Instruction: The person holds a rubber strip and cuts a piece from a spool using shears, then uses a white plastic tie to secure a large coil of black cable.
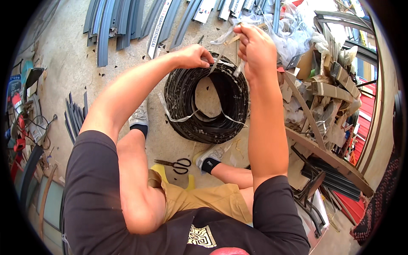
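Observation:
A thick coil of black strip (178, 100) lies on the floor between my feet, its round hole in the middle. White plastic ties (174, 119) loop around it in several places. My left hand (193, 56) is at the coil's far rim, fingers curled down beside a white tie; what they pinch is hidden. Raised above the coil's far right side, my right hand (258, 50) is closed on a thin pale plastic strap (231, 41), which runs down toward the coil near my left fingertips. Black-handled scissors (176, 165) lie on the floor nearer to me.
Grey metal profiles (104, 32) lie in bundles along the far side. At right is a heap of clear plastic film (293, 34) and cardboard scraps (331, 89), with a long brown bar (331, 157). Short dark strips (75, 114) and tools with cables (21, 123) are at left.

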{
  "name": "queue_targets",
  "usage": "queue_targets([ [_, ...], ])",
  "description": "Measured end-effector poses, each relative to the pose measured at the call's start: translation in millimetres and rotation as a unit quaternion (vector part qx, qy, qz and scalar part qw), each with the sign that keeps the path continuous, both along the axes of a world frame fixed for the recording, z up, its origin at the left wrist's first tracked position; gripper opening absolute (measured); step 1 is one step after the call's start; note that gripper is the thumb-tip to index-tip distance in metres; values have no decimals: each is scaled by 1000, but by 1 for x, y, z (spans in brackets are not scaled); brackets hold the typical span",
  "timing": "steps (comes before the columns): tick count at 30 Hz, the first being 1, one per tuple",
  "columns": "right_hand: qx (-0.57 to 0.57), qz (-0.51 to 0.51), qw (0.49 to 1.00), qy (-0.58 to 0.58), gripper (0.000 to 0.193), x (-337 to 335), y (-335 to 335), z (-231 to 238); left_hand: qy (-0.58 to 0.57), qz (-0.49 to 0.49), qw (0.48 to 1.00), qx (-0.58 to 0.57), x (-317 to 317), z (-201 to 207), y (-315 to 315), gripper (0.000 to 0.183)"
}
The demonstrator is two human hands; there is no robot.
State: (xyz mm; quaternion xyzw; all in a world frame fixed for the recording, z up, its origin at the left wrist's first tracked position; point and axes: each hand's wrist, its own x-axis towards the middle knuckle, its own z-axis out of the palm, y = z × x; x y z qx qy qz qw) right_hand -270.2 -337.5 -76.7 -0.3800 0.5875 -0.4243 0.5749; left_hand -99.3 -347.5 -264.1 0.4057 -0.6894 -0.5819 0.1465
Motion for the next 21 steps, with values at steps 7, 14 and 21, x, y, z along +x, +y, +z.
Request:
queue_targets([
  [7, -32, 117, 992, -17, 26, 29, -28, -18, -31, 8, 993, -112, -8, -4, 7, 21],
  [14, -232, -39, 966, 108, 30, 3, -41, -44, -29, 17, 995, -99, -4, -13, 6, 21],
  [21, -248, 147, 823, 489, 26, -48, 41, -162, -42, -2, 991, -126, -2, -5, 0, 20],
])
